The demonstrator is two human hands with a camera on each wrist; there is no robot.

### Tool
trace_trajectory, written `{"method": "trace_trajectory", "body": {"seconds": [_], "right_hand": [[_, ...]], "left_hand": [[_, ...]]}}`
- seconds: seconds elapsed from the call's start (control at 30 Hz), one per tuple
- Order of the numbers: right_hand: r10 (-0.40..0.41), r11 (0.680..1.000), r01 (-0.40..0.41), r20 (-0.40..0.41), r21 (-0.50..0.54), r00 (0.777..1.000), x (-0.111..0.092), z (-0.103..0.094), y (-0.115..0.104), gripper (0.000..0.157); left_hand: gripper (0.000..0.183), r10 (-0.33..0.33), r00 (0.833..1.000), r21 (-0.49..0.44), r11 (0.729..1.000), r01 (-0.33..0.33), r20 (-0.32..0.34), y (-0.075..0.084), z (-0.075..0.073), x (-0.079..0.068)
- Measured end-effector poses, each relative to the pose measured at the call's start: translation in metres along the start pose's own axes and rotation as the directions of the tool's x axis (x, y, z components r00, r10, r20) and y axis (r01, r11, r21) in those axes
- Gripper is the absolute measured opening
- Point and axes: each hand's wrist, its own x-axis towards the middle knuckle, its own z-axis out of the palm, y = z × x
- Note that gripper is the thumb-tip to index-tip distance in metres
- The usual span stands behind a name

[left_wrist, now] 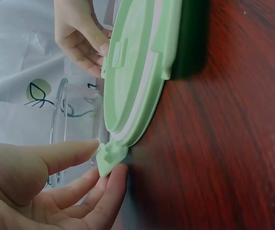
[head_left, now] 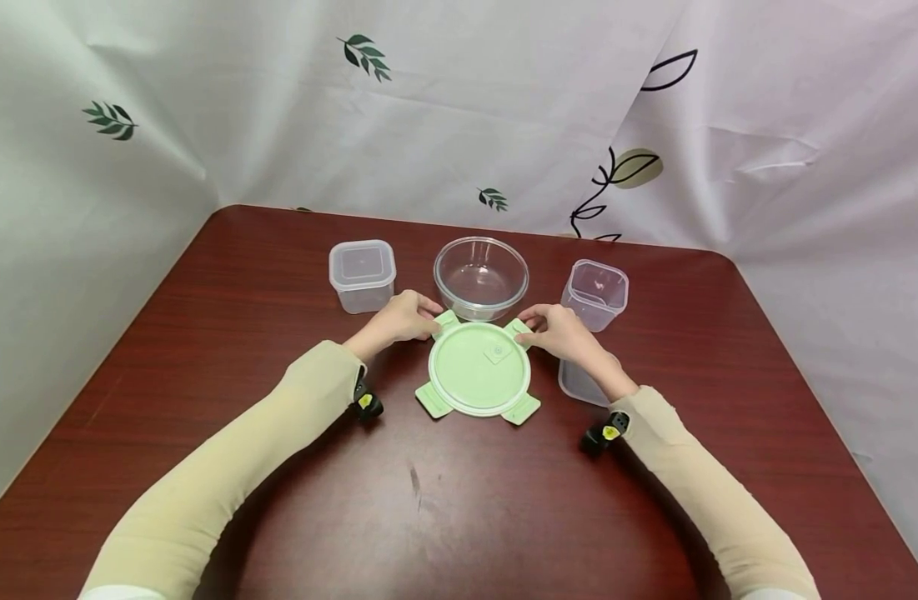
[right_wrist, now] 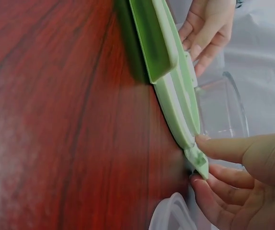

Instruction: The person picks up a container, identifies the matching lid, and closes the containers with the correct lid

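A round light-green lid (head_left: 469, 379) with flaps at its edge and a small valve on top is between the two hands, in front of a round glass bowl (head_left: 462, 308). My left hand (head_left: 406, 317) pinches the far left flap (left_wrist: 112, 157) between thumb and fingertips. On the other side, the right hand (head_left: 564, 332) grips the far right flap (right_wrist: 197, 160) the same way. Both wrist views show the lid tilted on edge to the camera, close over the table, with a dark shadow beside it. The near flaps stick outward, untouched.
Left of the bowl stands a clear plastic box (head_left: 363, 279) with its lid on. At the right is an open plastic box (head_left: 595, 312), and a flat translucent lid (head_left: 579, 383) lies partly under the right forearm. A printed white cloth (head_left: 459, 108) hangs behind the brown table (head_left: 459, 517).
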Motion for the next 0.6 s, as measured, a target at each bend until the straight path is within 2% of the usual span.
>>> {"method": "trace_trajectory", "body": {"seconds": [0.4, 0.6], "right_hand": [[-0.03, 0.998, 0.027, 0.048, 0.051, 0.998, 0.0028, -0.0019, -0.0026, 0.034], [0.006, 0.983, -0.022, 0.09, 0.182, 0.996, 0.0008, -0.0069, -0.0066, 0.032]], "left_hand": [[0.034, 0.016, 1.0, 0.037, 0.999, -0.016, -0.005, -0.0025, -0.0012, -0.0019], [0.03, 0.042, 0.999, -0.035, 0.998, -0.042, 0.003, 0.0, -0.0016, -0.0096]]}}
